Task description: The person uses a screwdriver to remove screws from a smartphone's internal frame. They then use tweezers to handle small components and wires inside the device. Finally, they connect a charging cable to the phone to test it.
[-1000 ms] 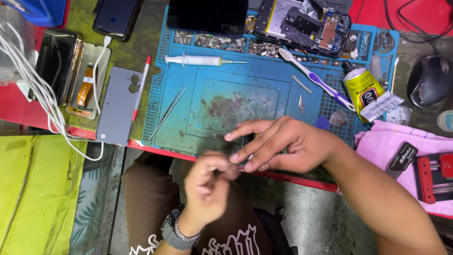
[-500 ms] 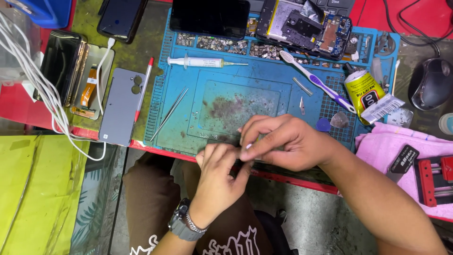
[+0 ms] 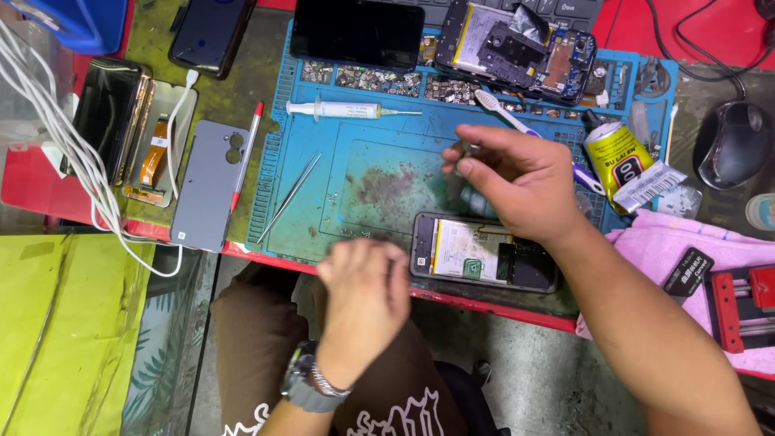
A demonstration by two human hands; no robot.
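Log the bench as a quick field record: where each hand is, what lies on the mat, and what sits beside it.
left hand: at the mat's near edge, fingers curled; contents not visible
right hand: raised over the mat, fingertips pinched; anything held too small to tell
opened phone: back off, at the near edge between the hands
blue work mat: stained centre
tweezers: on the mat, left side
syringe: near the mat's far edge
grey phone back cover: left of the mat

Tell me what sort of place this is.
Most likely a phone repair bench. An opened phone lies at the near edge of a blue work mat, tweezers and a syringe lie on the mat, and another stripped phone sits at the back.
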